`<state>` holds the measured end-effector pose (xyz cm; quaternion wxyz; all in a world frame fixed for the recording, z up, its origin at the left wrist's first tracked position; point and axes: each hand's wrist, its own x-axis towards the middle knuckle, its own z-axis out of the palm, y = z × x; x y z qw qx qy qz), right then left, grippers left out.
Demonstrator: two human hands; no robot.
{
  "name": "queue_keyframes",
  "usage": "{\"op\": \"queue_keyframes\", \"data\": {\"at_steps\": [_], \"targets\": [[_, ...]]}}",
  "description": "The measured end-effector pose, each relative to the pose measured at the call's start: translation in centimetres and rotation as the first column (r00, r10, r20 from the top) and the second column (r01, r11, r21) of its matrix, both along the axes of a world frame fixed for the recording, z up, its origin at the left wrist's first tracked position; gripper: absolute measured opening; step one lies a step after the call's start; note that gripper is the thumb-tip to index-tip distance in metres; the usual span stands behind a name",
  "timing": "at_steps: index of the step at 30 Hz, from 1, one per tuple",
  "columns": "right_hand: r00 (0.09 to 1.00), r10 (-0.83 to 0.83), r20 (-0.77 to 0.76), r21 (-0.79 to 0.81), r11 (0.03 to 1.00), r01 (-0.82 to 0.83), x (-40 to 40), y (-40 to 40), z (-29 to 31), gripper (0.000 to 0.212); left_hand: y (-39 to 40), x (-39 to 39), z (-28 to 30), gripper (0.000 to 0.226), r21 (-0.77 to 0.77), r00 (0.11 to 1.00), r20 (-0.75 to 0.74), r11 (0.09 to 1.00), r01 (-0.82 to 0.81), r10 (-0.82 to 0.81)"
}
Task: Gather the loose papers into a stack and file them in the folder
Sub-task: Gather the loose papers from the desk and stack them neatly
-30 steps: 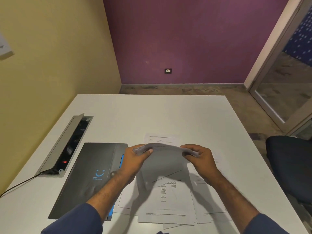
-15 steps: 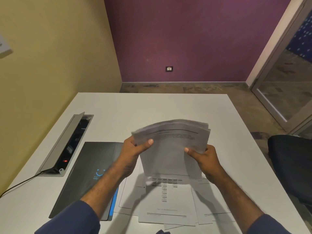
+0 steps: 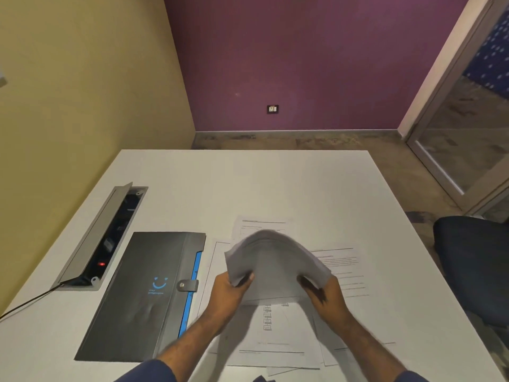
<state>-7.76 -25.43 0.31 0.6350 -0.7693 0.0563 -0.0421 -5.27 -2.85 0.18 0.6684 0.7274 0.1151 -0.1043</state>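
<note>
Left hand (image 3: 230,295): thumb and fingers pinch the left edge of the stack (image 3: 275,260), near its lower corner.

Right hand (image 3: 323,292): fingers curled round the stack's right edge, opposite the left hand.

Stack: several sheets, held between the two hands above the table (image 3: 248,183); bowed upward in an arch, its top rising beyond the grip, its lower edge just above the sheets beneath. Blurred; print not legible.

Loose papers (image 3: 278,343): printed sheets lying flat and overlapping under and around both hands. They reach toward the table's near edge, spread right of the right hand, and one shows just beyond the stack.

Folder (image 3: 143,296): dark grey, blue strip along its right side, snap tab fastened, lying flat left of the left hand. Its right edge lies just beside the papers; contact cannot be told.

Cable box (image 3: 110,235): lid raised, left of and beyond the folder, near the table's left edge.

Bare tabletop extends beyond the stack to the far edge.

Chair (image 3: 473,268): dark, off the table's right edge.
</note>
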Motion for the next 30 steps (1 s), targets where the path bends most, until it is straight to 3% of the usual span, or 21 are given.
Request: {"op": "queue_keyframes", "data": {"at_steps": [3,6,9,11,16,19,21,24,27,30], "targets": [[0.99,-0.06,-0.125,0.034,0.997,0.065,0.8,-0.1,-0.2,0.008,0.0,0.4,0.5,0.007,0.019,1.0,0.015,1.0,0.0,0.0],[0.988,-0.023,-0.15,0.02,0.999,0.026,1.6,-0.2,0.0,0.012,0.3,0.9,0.6,0.009,0.043,0.998,0.002,0.997,0.07,-0.071],[0.982,-0.044,-0.186,0.014,0.999,0.047,2.3,-0.7,-0.1,0.016,0.8,1.4,-0.7,0.029,0.119,0.989,-0.067,0.983,0.14,-0.133],[0.969,-0.1,-0.226,-0.002,0.995,0.103,2.4,-1.5,-0.6,0.019,1.3,1.5,-1.9,0.042,0.212,0.988,-0.131,0.971,0.11,-0.083],[0.913,-0.238,-0.331,0.014,0.966,0.257,1.8,-4.2,-2.3,0.027,1.9,1.3,-5.0,0.055,0.58,0.976,-0.21,0.796,0.172,-0.058],[0.886,-0.284,-0.366,-0.004,0.953,0.304,1.6,-5.8,-3.0,0.033,1.2,0.8,-5.7,0.081,0.666,0.946,-0.303,0.684,0.298,-0.118],[0.871,-0.303,-0.388,-0.009,0.946,0.325,1.6,-6.6,-3.5,0.035,0.4,0.4,-5.9,0.085,0.722,0.939,-0.325,0.612,0.324,-0.114],[0.859,-0.311,-0.407,-0.01,0.942,0.336,1.6,-7.1,-4.0,0.032,-0.3,0.4,-6.5,0.088,0.724,0.945,-0.321,0.627,0.287,-0.063],[0.852,-0.317,-0.416,-0.008,0.939,0.345,1.8,-7.3,-4.6,0.031,-0.2,1.1,-7.0,0.065,0.638,0.948,-0.319,0.739,0.215,0.0],[0.846,-0.313,-0.433,0.001,0.938,0.347,1.9,-7.4,-5.2,0.031,0.6,1.8,-7.4,0.038,0.635,0.949,-0.317,0.742,0.213,-0.001]]}}
